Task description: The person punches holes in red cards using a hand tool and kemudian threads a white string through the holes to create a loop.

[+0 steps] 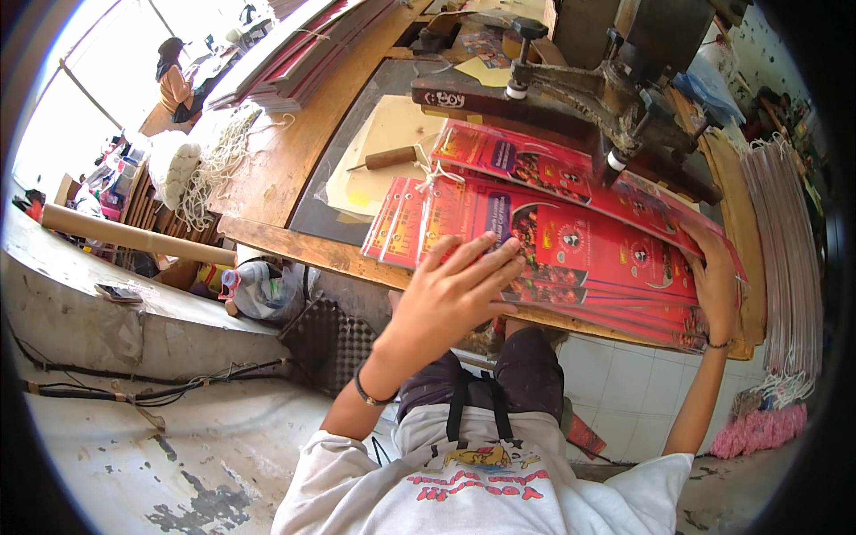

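A stack of flat red printed paper bags lies fanned out over the front edge of the work table, with metal eyelets and a white knotted cord at its left end. My left hand rests on the left part of the stack, its fingers stretched out and the palm down. At the opposite end, my right hand is curled round the edge of the bags, its fingertips partly hidden. Left of the stack, an awl with a wooden handle lies on a cream sheet.
A heavy metal press with a dark bar stands just behind the stack. White cords hang at the table's left edge, near more stacked bags. Corded bundles hang at right. A person sits far left.
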### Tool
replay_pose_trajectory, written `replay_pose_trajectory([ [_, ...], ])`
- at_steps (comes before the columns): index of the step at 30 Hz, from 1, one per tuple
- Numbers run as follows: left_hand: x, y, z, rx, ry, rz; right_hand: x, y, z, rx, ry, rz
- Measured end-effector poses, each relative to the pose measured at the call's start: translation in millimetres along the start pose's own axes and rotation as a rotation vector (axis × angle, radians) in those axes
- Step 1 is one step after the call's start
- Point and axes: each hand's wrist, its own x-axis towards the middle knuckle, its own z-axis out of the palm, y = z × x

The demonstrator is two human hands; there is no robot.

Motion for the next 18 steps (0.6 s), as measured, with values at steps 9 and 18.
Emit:
replay_pose_trajectory([
  [9,-11,-40,-31,-0.151,-0.081,-0.030,14,12,2,-0.015,-0.106,-0.180],
  [18,-16,-33,-28,-0.013,0.024,-0.118,-1,13,7,-0.006,-0.396,0.078],
])
